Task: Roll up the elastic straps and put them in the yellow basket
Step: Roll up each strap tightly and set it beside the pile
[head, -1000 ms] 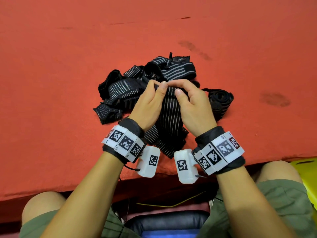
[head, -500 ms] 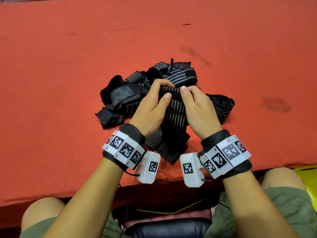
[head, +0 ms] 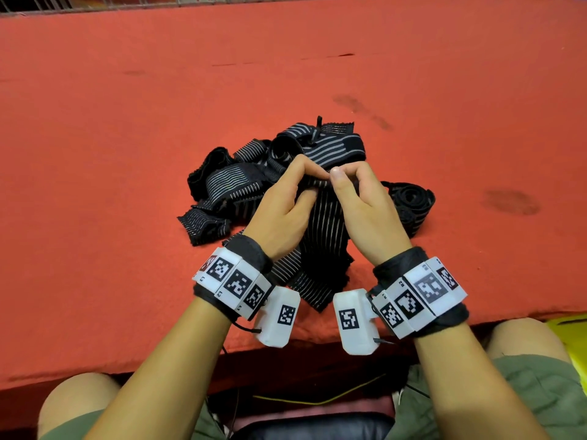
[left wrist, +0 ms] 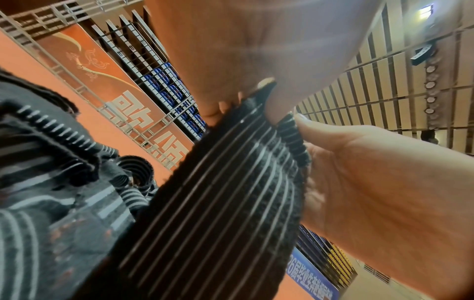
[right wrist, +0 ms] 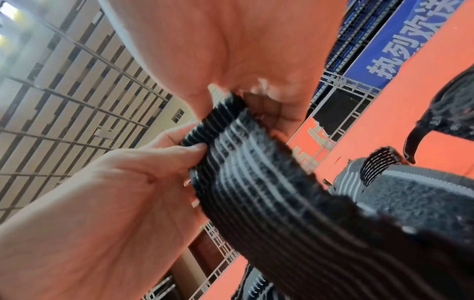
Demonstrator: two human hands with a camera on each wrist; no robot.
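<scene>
A black elastic strap with thin white stripes [head: 324, 230] hangs from both hands down to the red table. My left hand [head: 286, 198] and right hand [head: 359, 198] pinch its top end side by side, where a small tight roll [left wrist: 292, 138] shows. In the right wrist view the strap [right wrist: 269, 192] has its rolled end [right wrist: 220, 119] pressed between thumbs and fingertips. Behind the hands lies a loose pile of more striped straps [head: 241, 182]. A coiled strap [head: 409, 201] rests to the right. A corner of the yellow basket [head: 571, 338] shows at the lower right edge.
The red felt table [head: 127, 154] stretches wide on all sides of the pile, its front edge [head: 95, 373] near my knees. A metal railing [head: 95, 4] runs along the far edge. A dark stain [head: 511, 203] marks the cloth at the right.
Both hands have risen slightly and drawn closer, thumbs and fingertips now meeting over the strap's top end. The end has curled into a small roll.
</scene>
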